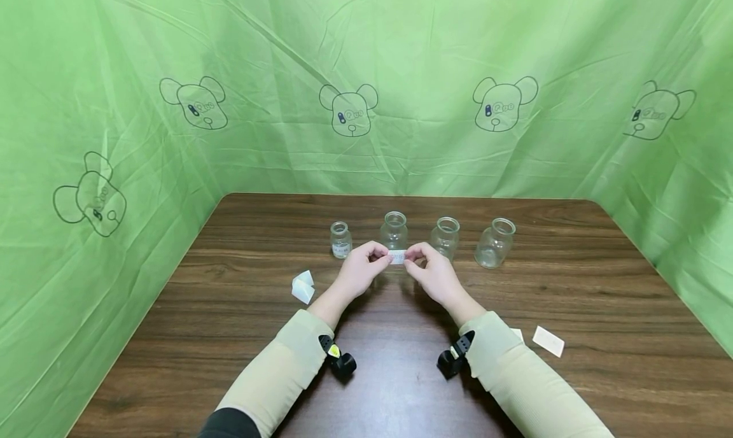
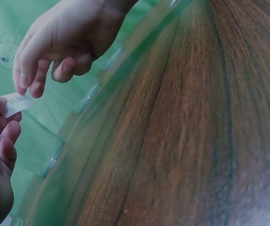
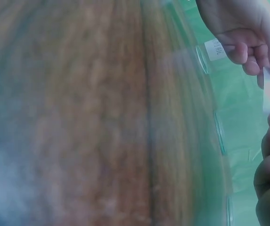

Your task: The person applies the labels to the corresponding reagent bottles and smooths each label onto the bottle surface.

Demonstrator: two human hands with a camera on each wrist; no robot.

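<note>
A small white label (image 1: 397, 256) with dark writing is stretched between both hands, in front of a clear glass jar (image 1: 394, 230). My left hand (image 1: 362, 269) pinches its left end between thumb and fingers. At the other end, the right hand (image 1: 433, 274) pinches it the same way. In the left wrist view the label (image 2: 17, 103) shows its writing, too blurred to read. A smaller glass jar (image 1: 340, 240) bearing a white label stands just left of the hands. Two more jars, one middle (image 1: 445, 235) and one far right (image 1: 495, 243), show no label.
Folded white paper pieces (image 1: 303, 288) lie left of the left forearm. A white paper rectangle (image 1: 548, 341) lies right of the right sleeve, which partly covers another piece (image 1: 518, 333). Green cloth (image 1: 424, 145) hangs behind and beside the wooden table (image 1: 229, 310).
</note>
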